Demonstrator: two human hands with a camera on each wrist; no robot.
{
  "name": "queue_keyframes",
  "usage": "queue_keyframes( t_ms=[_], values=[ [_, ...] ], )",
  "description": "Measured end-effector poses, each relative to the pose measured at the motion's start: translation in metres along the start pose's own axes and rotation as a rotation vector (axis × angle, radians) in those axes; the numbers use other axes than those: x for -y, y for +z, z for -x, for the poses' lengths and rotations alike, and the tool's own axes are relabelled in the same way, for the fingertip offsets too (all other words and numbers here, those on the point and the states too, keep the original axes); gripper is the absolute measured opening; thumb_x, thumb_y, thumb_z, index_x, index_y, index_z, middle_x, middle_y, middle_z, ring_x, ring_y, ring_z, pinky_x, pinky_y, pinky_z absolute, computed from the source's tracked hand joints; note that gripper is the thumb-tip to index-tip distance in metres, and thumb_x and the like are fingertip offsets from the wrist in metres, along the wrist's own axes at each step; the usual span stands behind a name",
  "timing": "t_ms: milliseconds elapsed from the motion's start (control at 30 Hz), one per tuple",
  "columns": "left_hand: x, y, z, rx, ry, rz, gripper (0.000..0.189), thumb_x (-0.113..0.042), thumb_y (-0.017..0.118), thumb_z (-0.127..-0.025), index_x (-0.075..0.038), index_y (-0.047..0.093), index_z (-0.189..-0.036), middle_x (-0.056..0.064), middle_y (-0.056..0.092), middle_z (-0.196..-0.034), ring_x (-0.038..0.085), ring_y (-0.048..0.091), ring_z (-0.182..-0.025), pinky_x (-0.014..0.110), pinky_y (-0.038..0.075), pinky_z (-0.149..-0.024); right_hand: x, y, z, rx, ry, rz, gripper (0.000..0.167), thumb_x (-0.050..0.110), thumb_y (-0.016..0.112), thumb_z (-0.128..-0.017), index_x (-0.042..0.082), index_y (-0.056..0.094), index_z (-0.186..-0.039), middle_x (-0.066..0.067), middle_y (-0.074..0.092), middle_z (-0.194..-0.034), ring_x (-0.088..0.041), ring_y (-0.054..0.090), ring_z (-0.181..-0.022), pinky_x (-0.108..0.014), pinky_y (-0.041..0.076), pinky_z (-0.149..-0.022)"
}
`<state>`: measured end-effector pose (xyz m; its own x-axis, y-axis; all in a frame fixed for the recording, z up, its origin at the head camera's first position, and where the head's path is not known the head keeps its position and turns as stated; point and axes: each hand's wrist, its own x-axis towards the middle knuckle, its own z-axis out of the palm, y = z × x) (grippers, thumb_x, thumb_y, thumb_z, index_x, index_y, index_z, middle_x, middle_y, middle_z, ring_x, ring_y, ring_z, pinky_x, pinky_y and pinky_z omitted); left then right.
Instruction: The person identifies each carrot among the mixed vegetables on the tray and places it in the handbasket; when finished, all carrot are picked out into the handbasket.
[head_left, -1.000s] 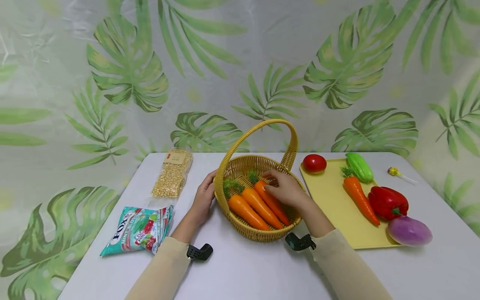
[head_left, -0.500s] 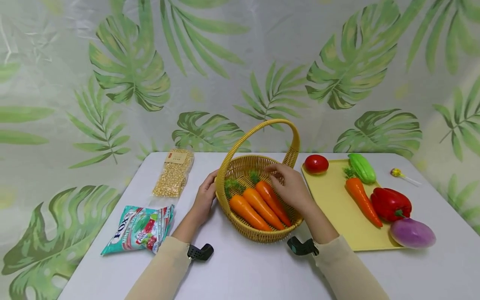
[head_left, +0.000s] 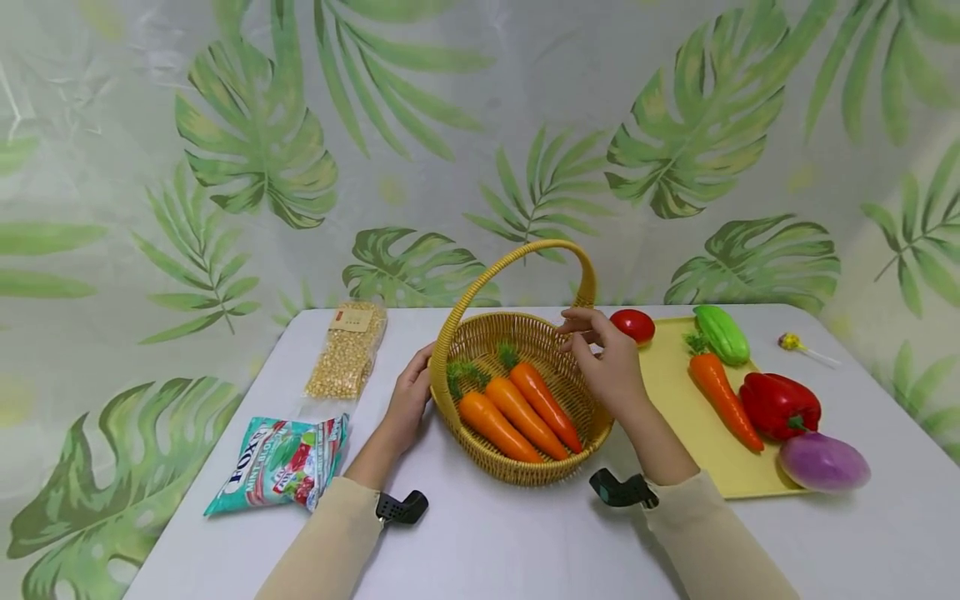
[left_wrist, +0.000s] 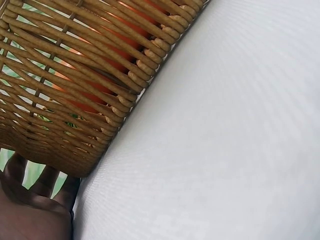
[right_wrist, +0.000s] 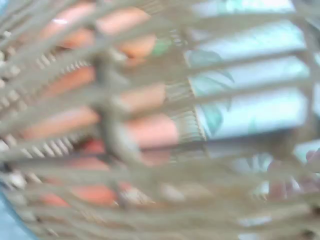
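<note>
A yellow-brown wicker basket (head_left: 525, 475) with a tall arched handle stands mid-table, tilted toward me. Inside lie several orange items, clearly three carrots (head_left: 532, 417) side by side with green tops. My left hand (head_left: 409, 392) rests against the basket's outer left side by the handle's foot; in the left wrist view its spread fingers (left_wrist: 45, 182) reach along the wicker. Over the right rim, my right hand (head_left: 611, 362) hovers with loosely bent fingers, holding nothing. The right wrist view is blurred and looks through the basket weave (right_wrist: 135, 95) at the carrots.
At right a yellow tray (head_left: 660, 400) bears another carrot (head_left: 723, 400), a green gourd-like vegetable (head_left: 722, 335), a red bell pepper (head_left: 778, 406) and a purple eggplant (head_left: 825, 462). A tomato (head_left: 633, 325) and lollipop (head_left: 806, 348) lie nearby. Left are a corn-kernel bag (head_left: 345, 350) and a teal candy bag (head_left: 277, 462).
My right hand has lifted off the rightmost carrot in the basket and moved right and up to the rim. The left hand and basket have stayed put.
</note>
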<state>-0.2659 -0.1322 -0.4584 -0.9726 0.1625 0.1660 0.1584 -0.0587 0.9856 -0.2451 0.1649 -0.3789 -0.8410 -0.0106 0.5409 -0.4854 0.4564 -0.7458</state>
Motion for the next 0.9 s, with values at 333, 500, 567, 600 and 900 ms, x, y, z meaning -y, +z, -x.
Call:
queue_keyframes(
  t_ms=[333,500,567,600,900],
  values=[
    [0.003,-0.002,0.002,0.005,0.008,-0.01,0.037,-0.028,0.044,-0.106,-0.027,0.052,-0.143,-0.007,0.049,-0.15,0.013,0.04,-0.143,0.044,0.032,-0.12,-0.006,-0.047,-0.009,-0.137,0.169,0.128,0.028,0.015,0.05,-0.1,0.013,0.065,-0.124,-0.009,0.071,-0.113,-0.006,0.06,-0.09,-0.01,0.046,-0.07],
    [0.003,-0.001,0.001,0.013,0.012,-0.002,0.038,-0.027,0.044,-0.106,-0.024,0.051,-0.144,-0.004,0.048,-0.151,0.015,0.04,-0.143,0.045,0.033,-0.119,-0.017,-0.075,-0.011,-0.02,0.315,0.183,0.037,0.022,0.046,-0.102,0.014,0.057,-0.136,-0.011,0.061,-0.135,-0.026,0.056,-0.114,-0.018,0.046,-0.075],
    [0.003,0.0,0.0,0.011,0.013,0.0,0.038,-0.027,0.044,-0.106,-0.024,0.051,-0.144,-0.004,0.048,-0.151,0.015,0.041,-0.142,0.045,0.033,-0.119,-0.021,-0.084,-0.012,0.017,0.343,0.194,0.039,0.024,0.045,-0.103,0.014,0.054,-0.14,-0.012,0.057,-0.14,-0.03,0.054,-0.121,-0.018,0.046,-0.076],
    [0.003,0.0,0.0,0.009,0.015,0.0,0.038,-0.027,0.044,-0.106,-0.024,0.052,-0.143,-0.004,0.049,-0.151,0.015,0.041,-0.142,0.045,0.033,-0.119,-0.022,-0.088,-0.011,0.028,0.355,0.192,0.04,0.024,0.045,-0.104,0.013,0.053,-0.142,-0.013,0.055,-0.143,-0.032,0.053,-0.123,-0.019,0.045,-0.077],
    [0.003,-0.002,-0.002,0.005,0.02,-0.012,0.039,-0.027,0.044,-0.106,-0.021,0.05,-0.145,-0.002,0.047,-0.153,0.016,0.039,-0.144,0.045,0.033,-0.12,-0.047,-0.11,-0.012,0.134,0.381,0.231,0.047,0.018,0.049,-0.103,0.003,0.044,-0.147,-0.027,0.043,-0.15,-0.048,0.045,-0.132,-0.047,0.049,-0.096]
  ],
)
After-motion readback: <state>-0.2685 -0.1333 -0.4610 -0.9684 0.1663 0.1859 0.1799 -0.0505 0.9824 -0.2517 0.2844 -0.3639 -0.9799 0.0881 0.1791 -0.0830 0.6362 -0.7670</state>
